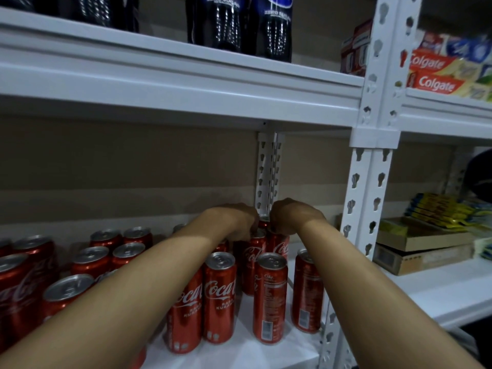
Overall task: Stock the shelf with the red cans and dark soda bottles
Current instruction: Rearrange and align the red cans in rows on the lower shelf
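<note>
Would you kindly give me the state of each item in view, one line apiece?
Left hand: fingers curled over the top of a rear can.
Right hand: fingers curled over the top of a neighbouring rear can.
Red cans: upright, sealed, in rows on the shelf.
Dark soda bottles: upright on the shelf above.
Toothpaste boxes: stacked flat in the next bay.

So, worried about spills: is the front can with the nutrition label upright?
Upright: the can stands on its base on the shelf, silver top facing up.

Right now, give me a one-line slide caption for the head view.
Both hands, left hand and right hand, grip red cans at the shelf back; dark soda bottles stand above.
</note>
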